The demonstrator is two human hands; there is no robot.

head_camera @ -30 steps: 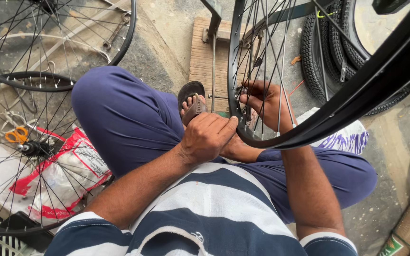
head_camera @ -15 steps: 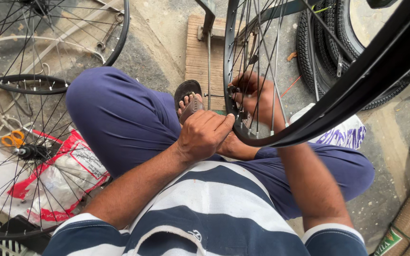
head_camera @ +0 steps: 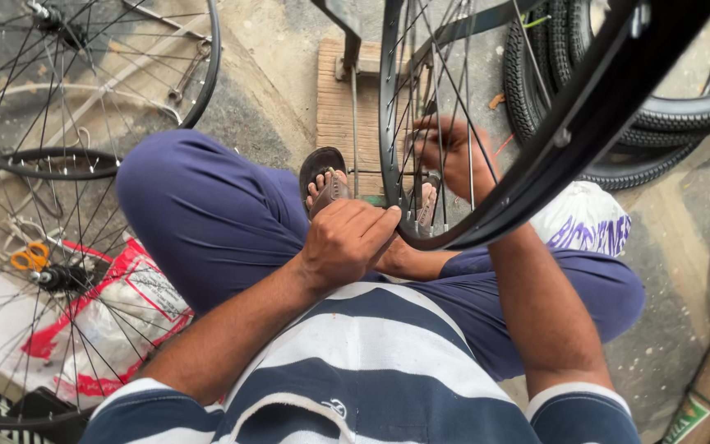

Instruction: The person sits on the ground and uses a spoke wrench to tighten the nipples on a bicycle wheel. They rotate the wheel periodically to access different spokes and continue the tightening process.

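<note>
Sitting cross-legged on a rough concrete floor (head_camera: 273, 99) among spare wheels and tyres (head_camera: 552, 99). Steadying the upright bicycle wheel (head_camera: 404, 222) at its rim with curled left hand (head_camera: 347, 240); reaching right hand (head_camera: 454, 156) through the spokes, grip hidden, cannot tell.

Left hand (head_camera: 347, 238) grips black wheel rim (head_camera: 390, 164); right hand (head_camera: 452, 156) among spokes (grasp unclear).

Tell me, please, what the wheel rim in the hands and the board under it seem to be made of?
The wheel rim looks like metal with a smooth black finish: it is thin and shows a dull sheen, though paint or coating cannot be told. The board looks like bare, unfinished wood, pale brown with a ribbed, grainy surface.
</note>
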